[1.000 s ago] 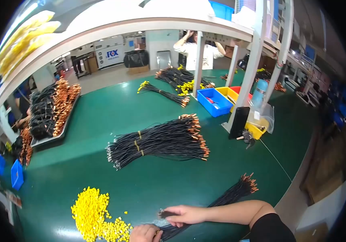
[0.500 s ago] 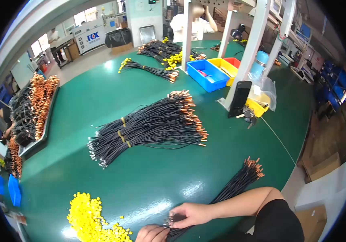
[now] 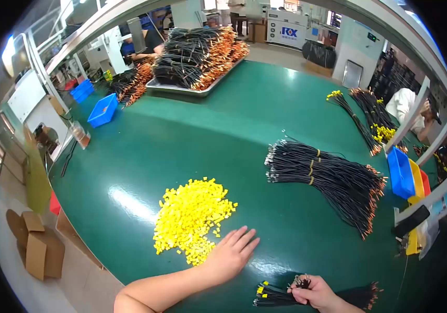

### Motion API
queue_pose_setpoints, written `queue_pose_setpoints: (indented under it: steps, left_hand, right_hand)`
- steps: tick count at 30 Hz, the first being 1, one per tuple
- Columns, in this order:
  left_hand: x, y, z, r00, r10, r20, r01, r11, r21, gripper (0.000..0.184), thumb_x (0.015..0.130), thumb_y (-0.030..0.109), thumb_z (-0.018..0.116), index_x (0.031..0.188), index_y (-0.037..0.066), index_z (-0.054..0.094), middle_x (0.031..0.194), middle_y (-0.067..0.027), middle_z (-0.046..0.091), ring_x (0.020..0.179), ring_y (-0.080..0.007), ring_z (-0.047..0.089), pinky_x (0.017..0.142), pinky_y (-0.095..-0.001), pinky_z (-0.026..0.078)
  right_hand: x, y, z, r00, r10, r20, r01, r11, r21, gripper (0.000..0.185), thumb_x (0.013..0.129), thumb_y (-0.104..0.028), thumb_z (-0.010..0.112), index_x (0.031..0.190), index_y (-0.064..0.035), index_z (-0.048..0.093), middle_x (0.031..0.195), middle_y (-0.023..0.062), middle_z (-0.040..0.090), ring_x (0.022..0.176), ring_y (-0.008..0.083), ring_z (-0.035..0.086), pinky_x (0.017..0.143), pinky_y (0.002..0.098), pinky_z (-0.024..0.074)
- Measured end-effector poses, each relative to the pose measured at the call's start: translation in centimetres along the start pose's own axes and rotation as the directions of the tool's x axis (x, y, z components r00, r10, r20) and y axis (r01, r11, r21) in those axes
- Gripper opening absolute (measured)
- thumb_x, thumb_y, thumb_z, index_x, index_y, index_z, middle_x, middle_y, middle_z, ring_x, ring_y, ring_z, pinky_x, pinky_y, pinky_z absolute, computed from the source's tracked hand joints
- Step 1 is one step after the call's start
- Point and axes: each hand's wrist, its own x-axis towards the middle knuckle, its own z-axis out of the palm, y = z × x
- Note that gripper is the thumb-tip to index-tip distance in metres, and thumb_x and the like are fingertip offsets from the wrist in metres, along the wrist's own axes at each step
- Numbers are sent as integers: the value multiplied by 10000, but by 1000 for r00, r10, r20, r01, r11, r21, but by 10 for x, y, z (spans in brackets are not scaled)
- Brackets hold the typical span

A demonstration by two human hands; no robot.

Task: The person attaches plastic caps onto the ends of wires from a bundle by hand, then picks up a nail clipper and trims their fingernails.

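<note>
My left hand [image 3: 232, 254] lies with fingers stretched out on the green table [image 3: 145, 141], at the right edge of a heap of small yellow caps [image 3: 189, 211]. Closed around several black cables is my right hand [image 3: 315, 295], with their metal ends poking up from the grip. Beneath and beside it rests a loose bunch of black cables [image 3: 282, 297]; a few yellow caps [image 3: 263, 290] sit on cable ends at its left, and copper-coloured ends show at its right. Farther back lies a large tied cable bundle [image 3: 333, 175] with yellow bands.
A metal tray [image 3: 202, 93] piled with cable bundles stands at the back. Capped bundles [image 3: 359, 122] lie at the far right near a person's sleeve [image 3: 403, 104]. Blue [image 3: 402, 172] and yellow bins stand by a metal post, with a phone [image 3: 412, 220] near it.
The view has swung left. My left hand has come away from the cables and now lies open by the yellow caps; my right hand still grips cables.
</note>
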Motion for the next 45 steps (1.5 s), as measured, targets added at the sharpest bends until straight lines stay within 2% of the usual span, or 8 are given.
queue_pose_setpoints:
  steps: [5,13,17,21,24,33,37,45]
  left_hand:
    - [-8,-2,5,999,33,12,-33,999,-5,358,777,146,528,1106,7,511,1159,-130,489,1064,-273,470,879,-352,403]
    - [-10,8,-8,999,26,23,-28,996,87,366,715,98,501,1051,-46,515,1095,-149,505,1033,-266,478,848,-323,419]
    - [-9,2,-14,995,7,99,-11,999,34,375,700,99,498,1046,-44,517,1026,-134,515,985,-250,488,816,-315,428]
    - [-11,4,-8,992,18,127,-19,1000,9,374,700,101,491,1046,-37,518,974,-112,515,934,-232,492,785,-312,431]
    - [-8,0,-14,998,29,59,-30,999,22,359,698,91,500,1034,-31,527,951,-101,515,901,-226,496,761,-309,435]
    - [-5,15,-8,980,123,-157,-163,949,-271,255,676,42,634,927,25,596,843,-83,541,740,-218,530,633,-289,456]
    - [-1,17,-9,963,180,-203,-242,907,-345,232,681,49,659,907,39,606,800,-63,560,709,-206,541,612,-293,459]
    - [-17,42,-4,980,57,-191,-171,735,-656,179,758,85,625,934,55,612,787,-60,584,710,-182,558,622,-283,462]
  right_hand:
    - [1,-2,7,999,-25,-37,24,999,-33,48,811,-60,564,821,-23,534,532,-3,465,417,42,372,405,175,288]
    - [0,1,2,1000,-22,8,22,997,-75,86,810,-85,570,859,-17,549,556,8,483,426,56,396,420,172,305]
    - [2,3,-3,999,40,36,-38,998,-44,140,820,-63,538,894,55,555,626,62,533,489,107,460,558,216,406]
    - [7,6,-2,991,-103,89,111,990,-85,167,823,-85,531,907,58,554,637,70,544,485,107,465,534,207,401]
    - [2,1,-3,997,78,27,-76,995,-66,139,819,-62,540,901,49,558,692,78,572,502,99,483,500,200,394]
    - [1,10,-11,997,61,50,-57,996,-65,82,826,-31,550,903,-6,560,730,8,556,570,46,478,526,166,383]
    - [4,14,-11,971,-201,133,217,969,-122,95,813,-18,561,906,-1,557,731,2,562,548,46,471,497,160,365]
    - [1,8,-7,995,-13,104,12,1000,15,67,825,-44,538,848,13,565,664,22,558,488,75,460,483,177,361]
